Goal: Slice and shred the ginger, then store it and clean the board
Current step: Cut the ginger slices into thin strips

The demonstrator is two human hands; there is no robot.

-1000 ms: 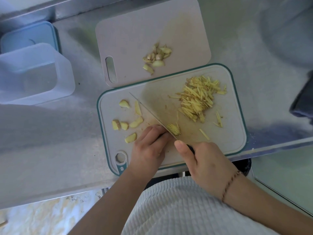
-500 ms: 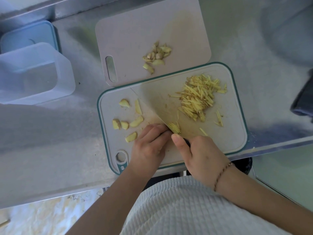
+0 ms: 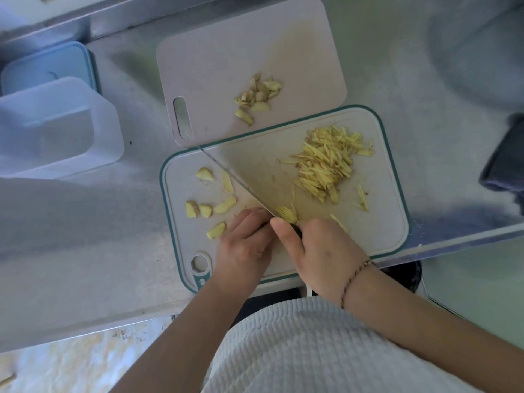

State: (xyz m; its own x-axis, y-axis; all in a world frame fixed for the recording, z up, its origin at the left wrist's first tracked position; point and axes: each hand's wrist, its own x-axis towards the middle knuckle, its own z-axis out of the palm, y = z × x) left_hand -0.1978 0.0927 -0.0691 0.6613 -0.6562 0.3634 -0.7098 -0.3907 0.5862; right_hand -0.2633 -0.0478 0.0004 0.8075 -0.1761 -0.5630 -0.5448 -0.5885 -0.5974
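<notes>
Two hands worked at the near edge of the teal-rimmed cutting board (image 3: 391, 222) on the steel desk (image 3: 85, 236). The right hand (image 3: 320, 251) gripped the dark handle of the knife (image 3: 241, 182), forefinger laid along the spine, blade running diagonally away to the left. The left hand (image 3: 243, 245), fingers curled, pressed down on a piece hidden beneath them, just beside the blade, where fresh ginger strips (image 3: 287, 214) lay. Left of the blade lay several ginger slices (image 3: 224, 205); farther right sat the shredded ginger pile (image 3: 326, 165). Beyond, a pale board (image 3: 226, 52) carried ginger trimmings (image 3: 258, 97). Far left stood a clear container (image 3: 56, 129) and its blue lid (image 3: 48, 66).
</notes>
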